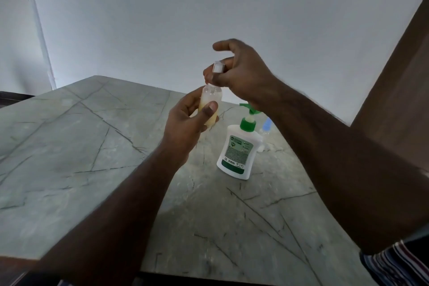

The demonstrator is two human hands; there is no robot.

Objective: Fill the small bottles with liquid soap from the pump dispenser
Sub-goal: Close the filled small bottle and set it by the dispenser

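My left hand grips a small clear bottle holding pale yellow soap, raised above the table. My right hand hovers right over the bottle's neck, fingertips at its mouth, and holds a small clear cap between its fingers. The white pump dispenser with a green pump head stands on the table to the right, below my right forearm. Behind it another small bottle with a blue top is partly hidden.
The grey marble table stretches left and toward me, with its far edge against a white wall. A brown panel rises at the right. A small white smear lies on the table beside the dispenser.
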